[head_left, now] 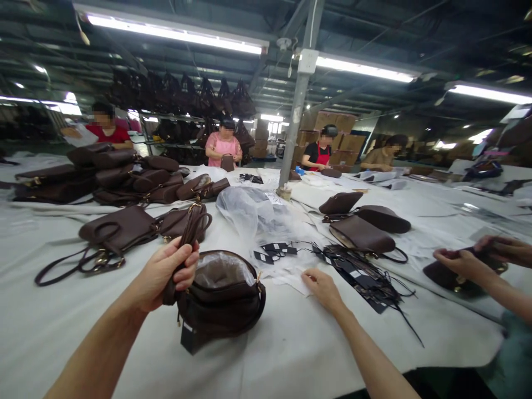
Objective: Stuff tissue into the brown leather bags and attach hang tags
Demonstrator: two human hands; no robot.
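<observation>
My left hand [172, 271] is wrapped round the folded brown strap [189, 230] of an open brown handbag [220, 310]. The bag stands on the white-covered table, its mouth up, with clear plastic lining the inside and a black tag [189, 337] hanging at its lower left. To the right of the bag, my right hand [322, 285] rests at the edge of thin white sheets [291, 280], its fingers curled together; whatever they pinch is too small to make out. Just beyond it lies a heap of black tags with cords [361, 277].
Brown bags are piled at the left [120, 172], and several lie at the right [361, 233]. Clear plastic [253, 210] sits before a metal post [297, 111]. A neighbour's hands [474, 260] hold a dark bag at the right edge. Several people work across the table.
</observation>
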